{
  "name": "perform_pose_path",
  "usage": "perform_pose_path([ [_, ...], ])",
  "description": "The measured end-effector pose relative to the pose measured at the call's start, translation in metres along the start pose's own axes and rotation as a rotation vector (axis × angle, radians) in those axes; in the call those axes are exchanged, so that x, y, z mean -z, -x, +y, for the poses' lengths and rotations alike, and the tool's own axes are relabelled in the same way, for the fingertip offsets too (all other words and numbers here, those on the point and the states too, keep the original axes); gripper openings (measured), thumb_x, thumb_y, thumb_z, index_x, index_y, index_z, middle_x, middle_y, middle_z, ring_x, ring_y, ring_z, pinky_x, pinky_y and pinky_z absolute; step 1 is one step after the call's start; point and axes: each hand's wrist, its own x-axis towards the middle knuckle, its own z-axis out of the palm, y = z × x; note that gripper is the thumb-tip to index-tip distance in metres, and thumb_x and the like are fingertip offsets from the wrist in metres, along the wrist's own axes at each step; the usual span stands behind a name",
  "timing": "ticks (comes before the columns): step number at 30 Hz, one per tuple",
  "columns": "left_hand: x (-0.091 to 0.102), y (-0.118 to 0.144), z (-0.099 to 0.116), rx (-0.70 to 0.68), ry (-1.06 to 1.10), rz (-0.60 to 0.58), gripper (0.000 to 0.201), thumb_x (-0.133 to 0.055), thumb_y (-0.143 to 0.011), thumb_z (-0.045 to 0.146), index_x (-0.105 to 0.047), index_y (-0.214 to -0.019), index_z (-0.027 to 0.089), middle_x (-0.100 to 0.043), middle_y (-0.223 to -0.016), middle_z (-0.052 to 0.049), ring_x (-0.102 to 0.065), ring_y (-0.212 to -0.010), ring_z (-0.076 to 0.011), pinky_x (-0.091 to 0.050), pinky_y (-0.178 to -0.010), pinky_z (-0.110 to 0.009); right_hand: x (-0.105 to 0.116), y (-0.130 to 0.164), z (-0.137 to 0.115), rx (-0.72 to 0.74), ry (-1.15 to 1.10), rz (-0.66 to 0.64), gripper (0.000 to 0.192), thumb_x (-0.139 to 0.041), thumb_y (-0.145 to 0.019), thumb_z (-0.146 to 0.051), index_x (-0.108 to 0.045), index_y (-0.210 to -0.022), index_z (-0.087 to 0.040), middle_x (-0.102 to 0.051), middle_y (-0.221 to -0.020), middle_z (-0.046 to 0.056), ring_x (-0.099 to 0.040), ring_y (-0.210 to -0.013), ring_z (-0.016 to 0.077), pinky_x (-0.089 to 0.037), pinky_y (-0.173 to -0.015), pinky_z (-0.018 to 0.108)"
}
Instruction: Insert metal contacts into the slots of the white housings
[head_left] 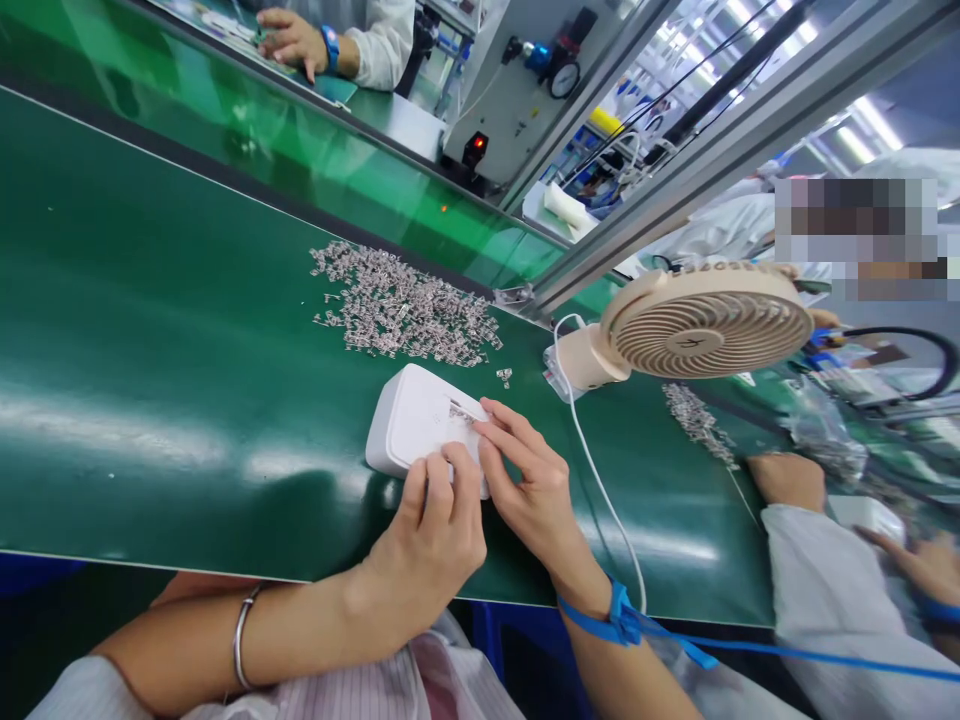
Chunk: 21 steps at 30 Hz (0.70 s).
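Note:
A white plastic housing [409,418] with rounded corners lies on the green conveyor belt [150,400]. My left hand [431,535] rests on its near edge, fingers curled against it. My right hand [525,475] touches the housing's right end, fingertips pressed on a small metal clip [459,411] set in its top. A pile of several small metal clips [401,305] lies just beyond the housing. One stray clip [504,376] sits apart to the right.
A beige desk fan [694,325] with a white cable [600,480] stands right of the housing. A co-worker's arm [825,560] and another clip pile [697,420] are at the right. Another person's hand [292,42] works across the belt. A blue strap [637,630] circles my right wrist.

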Motion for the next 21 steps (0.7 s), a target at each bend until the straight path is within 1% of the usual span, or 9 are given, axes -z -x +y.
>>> perform_pose_path([
  [3,0.000,0.001,0.001,0.015,-0.006,-0.001,0.035,-0.053,-0.083,0.023,-0.060,-0.115,0.008,-0.057,-0.110,-0.009,-0.053,-0.095,-0.0216,-0.044,-0.087,-0.033,0.001,-0.006,-0.001,0.040,0.040,-0.045,0.019,-0.048,-0.084,-0.015,-0.064,-0.094,-0.019,-0.058,-0.116,0.014,-0.060,-0.102,0.0233,-0.051,-0.083,0.041],
  [5,-0.001,0.001,0.003,0.012,-0.015,-0.011,0.036,-0.053,-0.083,0.024,-0.059,-0.115,0.007,-0.056,-0.112,-0.009,-0.052,-0.096,-0.0227,-0.044,-0.087,-0.034,0.000,-0.012,-0.002,-0.001,0.025,-0.041,0.015,-0.048,-0.083,-0.015,-0.062,-0.085,-0.019,-0.060,-0.106,0.012,-0.061,-0.094,0.0211,-0.051,-0.079,0.038],
  [9,-0.002,0.002,0.007,-0.004,-0.025,-0.006,0.035,-0.053,-0.084,0.024,-0.061,-0.113,0.007,-0.056,-0.113,-0.010,-0.052,-0.095,-0.0236,-0.043,-0.087,-0.035,-0.006,-0.022,-0.004,-0.153,-0.103,0.031,0.011,-0.051,-0.077,-0.015,-0.050,-0.068,-0.021,-0.059,-0.083,0.005,-0.058,-0.080,0.0173,-0.050,-0.070,0.032],
  [13,0.000,-0.001,-0.003,-0.015,-0.016,-0.011,0.033,-0.054,-0.084,0.022,-0.061,-0.111,0.005,-0.057,-0.111,-0.012,-0.053,-0.090,-0.0221,-0.044,-0.081,-0.033,-0.012,-0.022,0.007,-0.396,-0.355,0.162,0.008,-0.057,-0.076,-0.027,-0.055,-0.078,-0.019,-0.061,-0.082,0.003,-0.056,-0.071,0.0137,-0.048,-0.063,0.027],
  [15,0.002,-0.003,-0.022,0.029,-0.010,-0.066,0.026,-0.054,-0.084,0.021,-0.063,-0.102,0.004,-0.060,-0.096,-0.013,-0.054,-0.075,-0.0196,-0.045,-0.066,-0.033,-0.013,-0.022,0.022,-0.543,-0.401,0.270,0.021,-0.060,-0.072,-0.035,-0.057,-0.083,-0.017,-0.060,-0.076,0.003,-0.054,-0.063,0.0121,-0.046,-0.057,0.026],
  [17,0.004,-0.003,-0.049,0.210,-0.001,-0.166,0.027,-0.048,-0.087,0.026,-0.064,-0.085,0.005,-0.057,-0.073,-0.013,-0.052,-0.060,-0.0200,-0.041,-0.053,-0.036,-0.014,-0.025,0.042,-0.655,-0.388,0.360,0.026,-0.061,-0.068,-0.039,-0.056,-0.080,-0.016,-0.057,-0.071,0.001,-0.051,-0.058,0.0110,-0.043,-0.053,0.025],
  [19,0.004,0.002,-0.081,0.506,0.008,-0.284,0.040,-0.040,-0.089,0.034,-0.062,-0.096,0.001,-0.058,-0.082,-0.022,-0.057,-0.078,-0.0333,-0.043,-0.059,-0.045,-0.016,-0.030,0.062,-0.715,-0.368,0.392,0.028,-0.060,-0.066,-0.039,-0.055,-0.079,-0.015,-0.055,-0.070,0.000,-0.049,-0.056,0.0101,-0.042,-0.053,0.025],
  [20,0.002,0.006,-0.098,0.602,0.023,-0.257,0.046,-0.039,-0.088,0.038,-0.058,-0.106,0.000,-0.057,-0.094,-0.028,-0.053,-0.094,-0.0430,-0.043,-0.066,-0.055,-0.017,-0.033,0.070,-0.722,-0.355,0.385,0.030,-0.060,-0.065,-0.038,-0.056,-0.082,-0.014,-0.055,-0.071,0.000,-0.049,-0.055,0.0098,-0.043,-0.053,0.025],
  [21,-0.002,0.013,-0.116,0.637,0.066,-0.215,0.051,-0.041,-0.086,0.041,-0.052,-0.118,0.002,-0.050,-0.115,-0.031,-0.041,-0.112,-0.0494,-0.036,-0.079,-0.065,-0.019,-0.037,0.076,-0.713,-0.333,0.364,0.033,-0.059,-0.066,-0.039,-0.056,-0.087,-0.013,-0.055,-0.073,0.001,-0.048,-0.055,0.0096,-0.043,-0.054,0.026],
])
